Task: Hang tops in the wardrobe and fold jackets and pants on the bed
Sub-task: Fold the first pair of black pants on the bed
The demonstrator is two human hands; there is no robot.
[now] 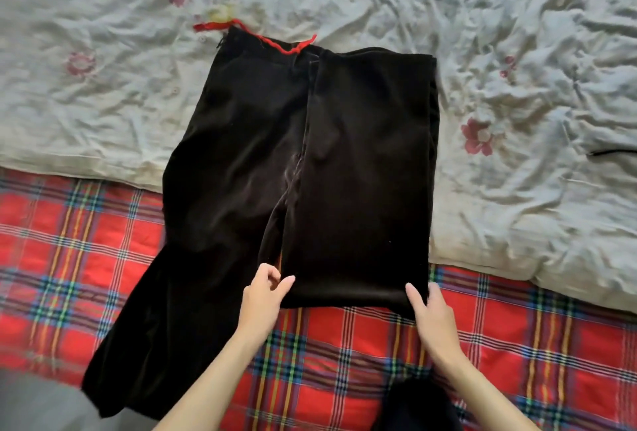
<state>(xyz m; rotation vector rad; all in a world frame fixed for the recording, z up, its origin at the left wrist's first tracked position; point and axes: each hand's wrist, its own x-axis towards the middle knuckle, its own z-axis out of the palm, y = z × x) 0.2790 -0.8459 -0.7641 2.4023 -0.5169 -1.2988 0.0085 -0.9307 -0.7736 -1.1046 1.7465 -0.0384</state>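
Note:
Black velvety pants (241,141) lie flat on the bed, waistband at the far end with a red drawstring (275,42). The right leg is folded back up over itself, its fold forming a straight near edge (348,296). The left leg stretches unfolded toward the near left corner. My left hand (263,296) pinches the left corner of that fold between thumb and fingers. My right hand (431,313) grips the fold's right corner, thumb on top and fingers beneath the cloth.
A crumpled pale grey quilt with pink flowers (517,51) covers the far half of the bed. A red plaid sheet (517,361) covers the near half. A dark cloth (417,406) shows at the bottom edge, between my forearms.

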